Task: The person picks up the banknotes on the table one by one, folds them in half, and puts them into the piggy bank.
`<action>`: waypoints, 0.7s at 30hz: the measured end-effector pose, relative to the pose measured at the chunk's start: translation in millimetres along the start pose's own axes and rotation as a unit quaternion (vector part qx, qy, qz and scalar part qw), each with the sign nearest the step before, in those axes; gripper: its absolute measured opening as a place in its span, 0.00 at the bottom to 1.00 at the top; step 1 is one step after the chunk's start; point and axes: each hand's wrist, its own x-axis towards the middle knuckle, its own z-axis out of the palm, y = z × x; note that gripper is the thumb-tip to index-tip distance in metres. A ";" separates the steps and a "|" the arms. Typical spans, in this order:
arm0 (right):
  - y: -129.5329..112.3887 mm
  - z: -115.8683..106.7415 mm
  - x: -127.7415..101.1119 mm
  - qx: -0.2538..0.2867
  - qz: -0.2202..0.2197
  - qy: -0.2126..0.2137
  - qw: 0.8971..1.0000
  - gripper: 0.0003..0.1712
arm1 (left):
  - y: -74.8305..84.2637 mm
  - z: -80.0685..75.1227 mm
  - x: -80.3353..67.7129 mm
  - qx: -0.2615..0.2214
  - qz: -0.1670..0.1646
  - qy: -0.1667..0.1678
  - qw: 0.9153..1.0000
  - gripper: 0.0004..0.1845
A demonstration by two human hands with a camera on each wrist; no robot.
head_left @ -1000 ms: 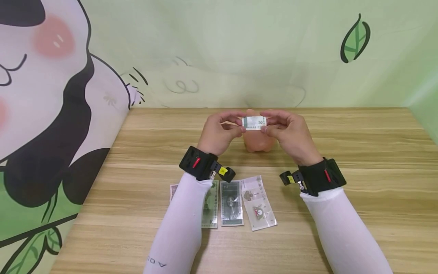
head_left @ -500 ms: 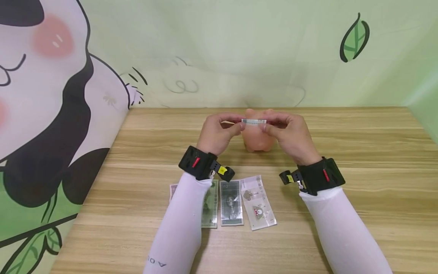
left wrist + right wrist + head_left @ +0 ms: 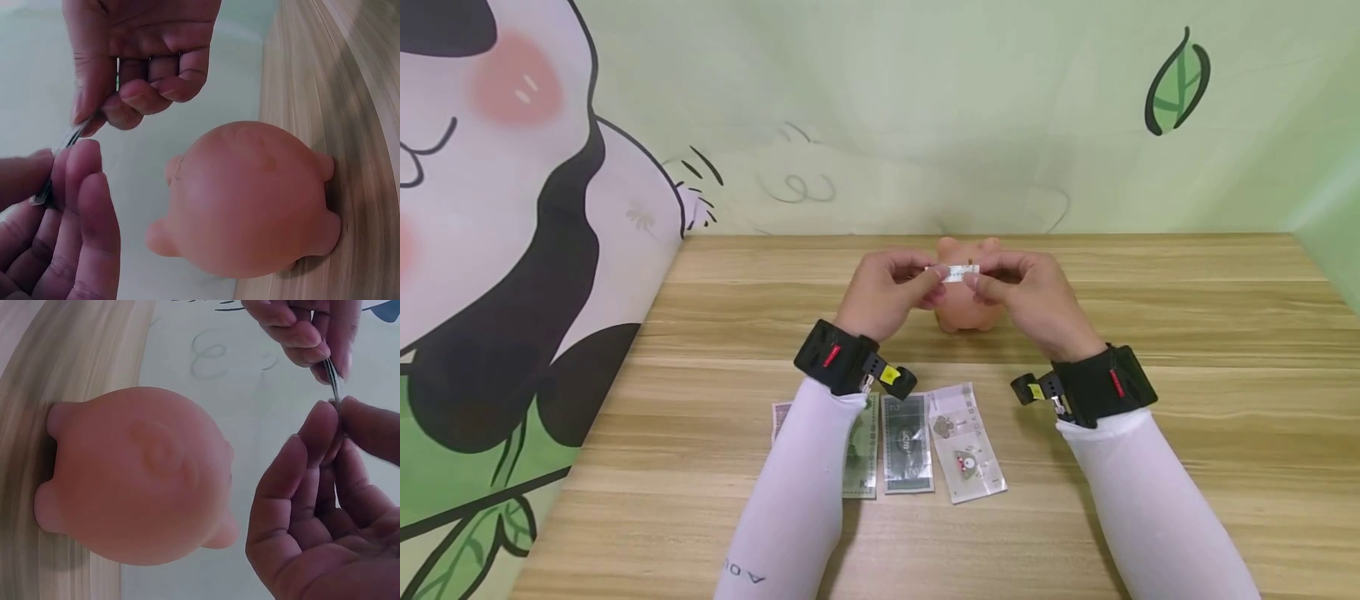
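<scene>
A small, tightly folded play banknote point(image 3: 958, 273) is held up in front of a pink piggy bank point(image 3: 967, 310). My left hand point(image 3: 880, 293) pinches its left end between thumb and fingers, and my right hand point(image 3: 1037, 293) pinches the right end. In the left wrist view the folded note point(image 3: 70, 136) appears edge-on as a thin stack of layers, between the two hands. The piggy bank point(image 3: 140, 475) stands on the table in the right wrist view, its curly tail toward me, close by the hands but apart from them.
Nearer me on the wooden table point(image 3: 1187, 333) lie a green banknote point(image 3: 861, 458), a dark grey-green one point(image 3: 908, 446) and a pale one point(image 3: 967, 450). A pinkish note point(image 3: 781, 412) is mostly hidden by the left sleeve. A printed cloth wall point(image 3: 925, 108) stands behind.
The note's face with the 2 has turned and been folded down to a narrower strip. My left thumb has shifted right, onto the note. The piggy bank and table notes stay put.
</scene>
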 end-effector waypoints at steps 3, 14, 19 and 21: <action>-0.6 1.0 0.2 0.015 -0.003 -0.011 1.000 0.14 | 0.1 0.8 -0.4 -0.011 -0.001 -0.008 1.000 0.06; 1.8 6.1 2.0 -0.005 -0.028 -0.035 0.999 0.11 | 1.6 3.2 -2.7 0.023 0.005 -0.014 1.000 0.05; 0.2 8.8 -0.8 -0.032 -0.032 -0.025 0.999 0.08 | 2.3 5.4 -3.0 0.025 0.004 -0.012 1.000 0.04; -0.9 8.9 -2.6 -0.039 -0.037 -0.011 0.998 0.07 | 2.6 6.9 -2.6 0.019 0.005 -0.016 1.000 0.05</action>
